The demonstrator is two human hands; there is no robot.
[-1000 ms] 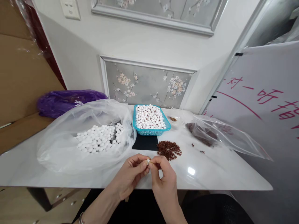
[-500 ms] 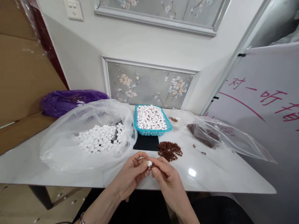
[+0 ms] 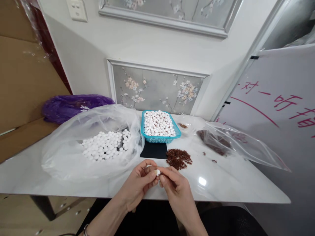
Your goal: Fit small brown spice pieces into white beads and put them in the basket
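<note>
Near the table's front edge, my left hand (image 3: 140, 182) pinches a small white ball (image 3: 158, 172) between thumb and fingers. My right hand (image 3: 176, 183) meets it from the other side, its thumb and index finger closed together at the ball's right side. Whatever lies between those right fingertips is hidden. Just beyond my hands is a pile of small reddish-brown, star-like pieces (image 3: 179, 159). A blue plastic basket (image 3: 157, 140) stands behind, heaped with white balls that show brown bits among them. To the left, a large clear plastic bag (image 3: 66, 160) holds many plain white balls.
A black flat piece (image 3: 154, 150) lies in front of the basket. On the right, a clear bag (image 3: 219, 141) contains more brown pieces, with a few loose ones near it. A purple bag (image 3: 73, 105) and cardboard (image 3: 22, 82) stand left; a whiteboard (image 3: 270, 108) stands right.
The hands have barely moved. The right fingertips have shifted slightly against the ball, and the dark bit seen at its lower right is now mostly covered.
</note>
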